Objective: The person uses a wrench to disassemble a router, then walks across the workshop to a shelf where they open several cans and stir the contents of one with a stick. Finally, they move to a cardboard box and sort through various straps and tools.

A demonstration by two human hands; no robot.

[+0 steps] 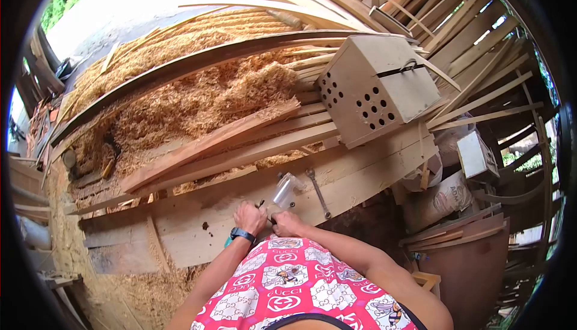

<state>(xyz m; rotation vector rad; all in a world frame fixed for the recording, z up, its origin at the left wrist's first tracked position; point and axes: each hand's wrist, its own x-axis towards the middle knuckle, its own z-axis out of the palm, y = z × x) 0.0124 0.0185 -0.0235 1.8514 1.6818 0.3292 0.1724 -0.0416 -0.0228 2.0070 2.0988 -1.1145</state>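
Both of my hands are close together over the near edge of a wide wooden plank, in front of the shirt. My left hand point(249, 217), with a dark watch point(242, 234) on its wrist, is closed; a small dark tip pokes out above its fingers. My right hand point(288, 224) is curled shut beside it, with a thin dark piece at its fingertips. What either hand grips is mostly hidden. Just beyond them a clear plastic container point(286, 193) lies on the plank. To its right rests a metal wrench point(318, 193). A teal item point(228, 241) shows partly behind my left wrist.
A wooden box with round holes point(384, 83) stands at the plank's far right. Long boards point(210, 143) and heaped wood shavings point(222, 89) lie beyond the plank point(180, 225). Stacked timber point(475, 41), a white box point(476, 154) and sacks point(445, 198) are on the right.
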